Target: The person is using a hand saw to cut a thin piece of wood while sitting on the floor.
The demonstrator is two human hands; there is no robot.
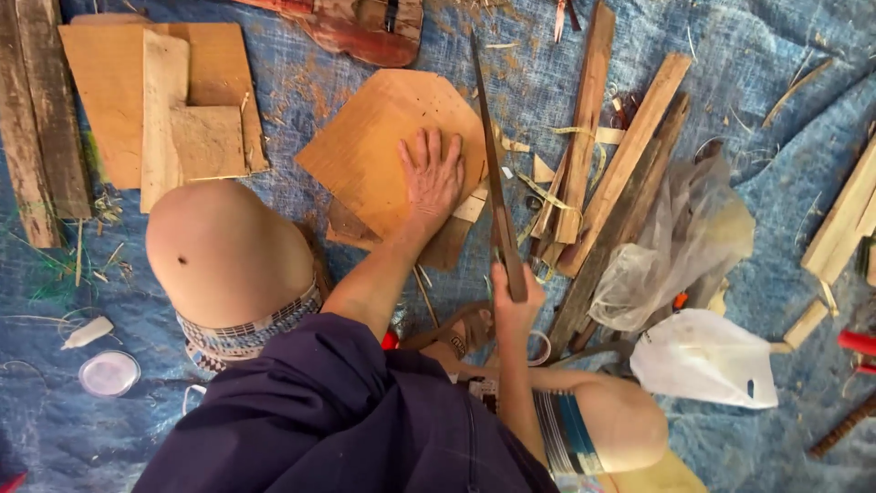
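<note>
A blue tarp [776, 55] covers the ground (wood scraps all over it). The left hand [431, 178] lies flat, fingers spread, on a plywood board [365, 146]; the right hand [513, 297] grips a long blade [488, 155] along the board's right edge.

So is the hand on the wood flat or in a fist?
Flat: the left hand lies spread, fingers apart, on the board.

Flat angular plywood piece [374, 151] on blue tarp, long dark blade [493, 173] along its right edge
</note>
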